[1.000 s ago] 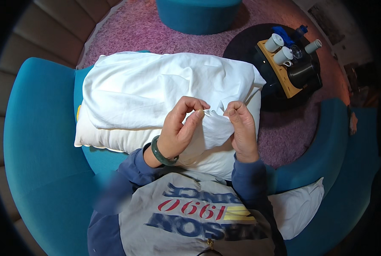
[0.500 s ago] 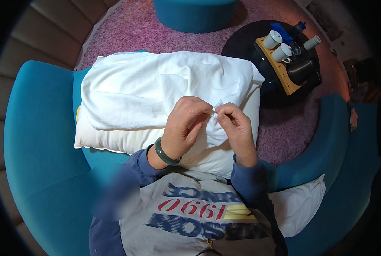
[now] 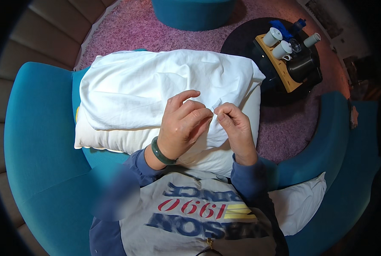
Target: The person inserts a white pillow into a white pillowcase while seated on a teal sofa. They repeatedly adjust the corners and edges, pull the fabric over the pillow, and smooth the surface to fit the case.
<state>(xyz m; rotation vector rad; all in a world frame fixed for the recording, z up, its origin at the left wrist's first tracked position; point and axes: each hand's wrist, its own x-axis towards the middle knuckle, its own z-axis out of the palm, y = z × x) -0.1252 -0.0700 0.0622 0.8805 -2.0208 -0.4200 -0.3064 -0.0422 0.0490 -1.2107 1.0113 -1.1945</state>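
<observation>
A white cloth (image 3: 156, 91), rumpled like a pillowcase or sheet, lies over a cream pillow (image 3: 109, 140) in front of me. My right hand (image 3: 236, 123) pinches a small gathered bit of the cloth between thumb and forefinger. Close beside it, with the fingertips almost meeting, my left hand (image 3: 184, 121) is closed in a pinch, one finger raised away from the others. Whatever lies between the left fingertips is too small or hidden to make out. A dark green bangle (image 3: 162, 152) circles my left wrist.
The pillow rests across a teal curved sofa (image 3: 41, 141). Far right, a round black table (image 3: 241, 47) bears a wooden tray (image 3: 290, 87), white lidded mugs (image 3: 272, 37) and a black kettle (image 3: 302, 68). Another white pillow (image 3: 301, 205) sits at my right. A teal ottoman (image 3: 192, 15) stands beyond.
My left hand has shifted slightly left and turned, with one finger now lifted. My right hand stays in place, pinching the cloth.
</observation>
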